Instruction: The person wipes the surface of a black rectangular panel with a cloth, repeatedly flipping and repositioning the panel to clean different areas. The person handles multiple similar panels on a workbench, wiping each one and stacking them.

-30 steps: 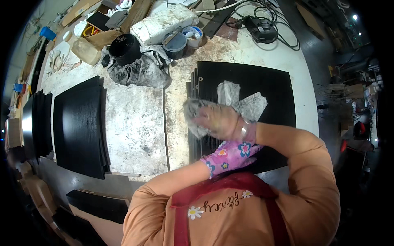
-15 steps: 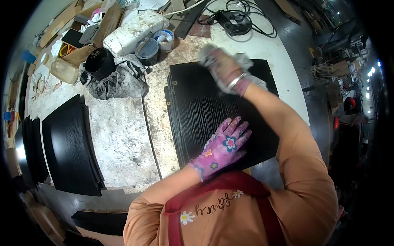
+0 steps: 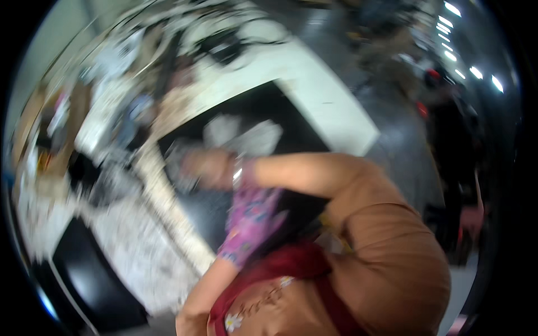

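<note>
A black panel (image 3: 263,109) with a wood-grain look lies on the work table, on top of a stack of similar ones. My left hand (image 3: 252,215), in a purple flowered glove, rests on its near part; the thumb stands apart, and the right wrist partly covers the fingers. Across the panel, my right hand (image 3: 208,168) is closed on a greyish-white cloth (image 3: 260,137), smeared by motion. Loose folds of the cloth spread out beyond the wrist, which bears a silver band. Fine detail of the fingers is lost in the blur.
More black panels (image 3: 95,274) lean or lie at the lower left. Tubs (image 3: 140,106), a black cup (image 3: 84,171) and crumpled rags (image 3: 117,179) crowd the table's left side. A black device with cables (image 3: 224,47) sits at the far end.
My right hand with the cloth has swept from the panel's far edge to its left side, crossing in front of the left hand. The whole view has turned, and is now blurred.
</note>
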Demonstrator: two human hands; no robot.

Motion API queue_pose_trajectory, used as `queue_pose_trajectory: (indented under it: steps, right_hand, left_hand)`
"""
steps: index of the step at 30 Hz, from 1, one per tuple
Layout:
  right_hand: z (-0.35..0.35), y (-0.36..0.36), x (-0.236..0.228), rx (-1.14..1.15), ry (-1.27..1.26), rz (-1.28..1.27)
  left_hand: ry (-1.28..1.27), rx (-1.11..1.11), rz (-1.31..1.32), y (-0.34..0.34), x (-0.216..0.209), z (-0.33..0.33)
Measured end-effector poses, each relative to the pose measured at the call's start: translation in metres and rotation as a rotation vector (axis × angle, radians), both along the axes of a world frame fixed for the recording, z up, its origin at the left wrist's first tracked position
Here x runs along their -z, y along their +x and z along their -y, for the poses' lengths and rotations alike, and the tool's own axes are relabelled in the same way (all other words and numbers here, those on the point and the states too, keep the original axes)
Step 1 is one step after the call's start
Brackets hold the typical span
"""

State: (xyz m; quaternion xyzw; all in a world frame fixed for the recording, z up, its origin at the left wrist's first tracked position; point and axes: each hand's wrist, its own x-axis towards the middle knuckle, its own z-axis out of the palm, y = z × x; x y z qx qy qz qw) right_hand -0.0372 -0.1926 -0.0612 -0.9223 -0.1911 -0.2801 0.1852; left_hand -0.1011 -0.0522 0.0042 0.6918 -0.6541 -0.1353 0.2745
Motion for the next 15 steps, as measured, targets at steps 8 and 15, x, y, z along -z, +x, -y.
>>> queue_pose_trajectory:
  steps: [8, 15]
  right_hand:
    - [0.104, 0.02, -0.005, 0.589, 0.073, -0.174]
    - [0.009, 0.051, 0.02, 0.073, 0.226, -0.069]
  left_hand:
    - [-0.006, 0.005, 0.257, -0.012, 0.0, 0.009]
    - [-0.036, 0.037, 0.31, -0.018, 0.013, 0.01]
